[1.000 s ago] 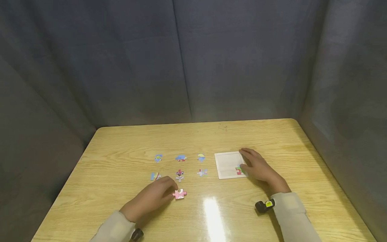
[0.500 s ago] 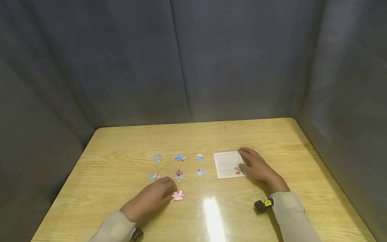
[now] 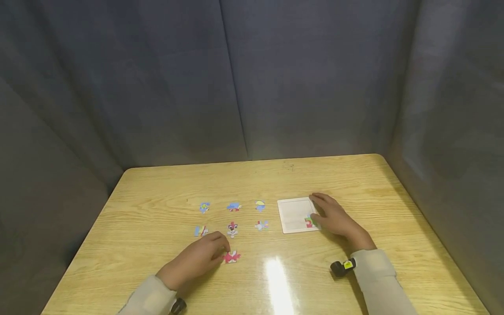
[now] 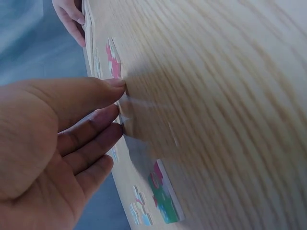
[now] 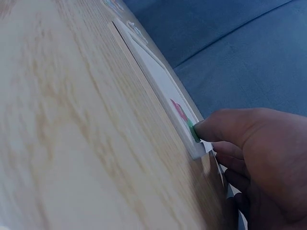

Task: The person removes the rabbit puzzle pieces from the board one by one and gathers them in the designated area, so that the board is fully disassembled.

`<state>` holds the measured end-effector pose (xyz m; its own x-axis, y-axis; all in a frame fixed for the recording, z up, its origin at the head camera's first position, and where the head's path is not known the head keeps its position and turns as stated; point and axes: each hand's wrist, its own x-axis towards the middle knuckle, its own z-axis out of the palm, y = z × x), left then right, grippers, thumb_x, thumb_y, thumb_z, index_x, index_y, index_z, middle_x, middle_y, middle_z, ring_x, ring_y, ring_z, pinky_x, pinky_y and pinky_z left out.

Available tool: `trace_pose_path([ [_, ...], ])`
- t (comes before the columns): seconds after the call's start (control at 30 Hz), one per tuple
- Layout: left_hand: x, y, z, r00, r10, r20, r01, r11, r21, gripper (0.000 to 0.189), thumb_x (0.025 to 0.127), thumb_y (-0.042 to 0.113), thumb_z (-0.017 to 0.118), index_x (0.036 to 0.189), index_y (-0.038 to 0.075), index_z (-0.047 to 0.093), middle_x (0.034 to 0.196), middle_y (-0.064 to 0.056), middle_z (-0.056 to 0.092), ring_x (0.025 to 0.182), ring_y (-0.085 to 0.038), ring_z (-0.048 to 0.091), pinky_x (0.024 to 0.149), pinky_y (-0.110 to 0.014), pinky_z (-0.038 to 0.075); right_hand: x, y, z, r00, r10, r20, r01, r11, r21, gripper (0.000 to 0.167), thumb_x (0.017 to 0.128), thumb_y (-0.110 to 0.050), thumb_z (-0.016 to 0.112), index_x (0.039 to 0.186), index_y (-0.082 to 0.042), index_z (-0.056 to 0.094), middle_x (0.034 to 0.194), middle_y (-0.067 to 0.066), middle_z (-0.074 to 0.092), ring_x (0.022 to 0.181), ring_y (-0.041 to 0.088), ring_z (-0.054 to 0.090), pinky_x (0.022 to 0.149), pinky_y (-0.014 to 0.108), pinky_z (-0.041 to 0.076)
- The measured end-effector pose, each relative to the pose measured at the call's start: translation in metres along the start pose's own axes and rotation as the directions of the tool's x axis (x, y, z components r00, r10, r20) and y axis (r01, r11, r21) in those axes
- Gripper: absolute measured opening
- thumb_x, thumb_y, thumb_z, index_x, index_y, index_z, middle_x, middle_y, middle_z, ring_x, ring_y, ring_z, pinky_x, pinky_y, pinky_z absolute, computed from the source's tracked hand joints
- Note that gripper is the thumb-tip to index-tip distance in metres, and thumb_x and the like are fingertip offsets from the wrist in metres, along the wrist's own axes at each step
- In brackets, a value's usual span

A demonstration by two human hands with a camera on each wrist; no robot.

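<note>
My left hand (image 3: 200, 254) is low over the table, its fingertips right at the left edge of a red-and-pink jigsaw piece (image 3: 232, 257). In the left wrist view the thumb tip is close to that piece, with a gap between thumb and fingers. A green jigsaw piece (image 4: 164, 191) lies below this hand, hidden from the head view. My right hand (image 3: 334, 217) grips the right side of a white puzzle tray (image 3: 290, 214), thumb on a red-and-green corner piece (image 3: 309, 222) inside it. The other fingers reach along the tray's outer edge.
Several loose pieces lie in rows left of the tray, among them a face piece (image 3: 232, 229), a blue piece (image 3: 234, 206) and a yellow-and-blue piece (image 3: 260, 206). Dark curtains (image 3: 177, 87) surround the far and side edges of the wooden table (image 3: 346, 175).
The red-and-pink piece has come slightly nearer the person and its glare has faded, its colour showing redder. The right hand and tray stay in place while the head view shifts a little.
</note>
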<state>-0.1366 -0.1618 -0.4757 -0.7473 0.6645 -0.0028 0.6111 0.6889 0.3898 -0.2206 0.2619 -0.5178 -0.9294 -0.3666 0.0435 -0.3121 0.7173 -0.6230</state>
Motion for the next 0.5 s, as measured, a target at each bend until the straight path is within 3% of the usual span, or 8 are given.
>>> trace_pose_path([
  [0.1, -0.001, 0.002, -0.002, 1.000, -0.001, 0.002, 0.001, 1.000, -0.004, 0.019, 0.090, 0.010, 0.071, 0.107, 0.010, 0.064, 0.114, -0.002, 0.059, 0.070, -0.003, 0.046, 0.066, -0.015, 0.049, 0.000, 0.001, 0.001, 1.000, 0.002, -0.001, -0.002, 1.000, 0.001, 0.062, 0.099, -0.026, 0.058, 0.151, -0.005, 0.032, 0.156, 0.016, 0.024, 0.142, 0.043, 0.016, 0.111, 0.064, 0.017],
  [0.27, 0.002, 0.007, -0.007, 1.000, -0.015, 0.001, 0.015, 1.000, 0.004, 0.019, 0.090, 0.012, 0.070, 0.109, 0.009, 0.064, 0.115, -0.002, 0.060, 0.092, -0.012, 0.059, 0.083, -0.024, 0.054, -0.001, 0.001, 0.001, 1.000, 0.002, -0.001, -0.002, 1.000, 0.007, 0.060, 0.100, -0.028, 0.055, 0.151, -0.006, 0.032, 0.157, 0.015, 0.024, 0.143, 0.043, 0.015, 0.111, 0.065, 0.016],
  [0.5, 0.023, 0.018, -0.006, 0.999, -0.037, -0.026, 0.037, 0.999, 0.000, 0.025, 0.094, 0.023, 0.066, 0.117, 0.013, 0.063, 0.121, 0.003, 0.059, 0.118, -0.018, 0.056, 0.097, -0.033, 0.050, -0.001, 0.001, -0.001, 1.000, -0.008, 0.000, 0.008, 1.000, 0.008, 0.058, 0.101, -0.026, 0.053, 0.151, -0.005, 0.032, 0.157, 0.016, 0.024, 0.143, 0.043, 0.015, 0.111, 0.066, 0.016],
])
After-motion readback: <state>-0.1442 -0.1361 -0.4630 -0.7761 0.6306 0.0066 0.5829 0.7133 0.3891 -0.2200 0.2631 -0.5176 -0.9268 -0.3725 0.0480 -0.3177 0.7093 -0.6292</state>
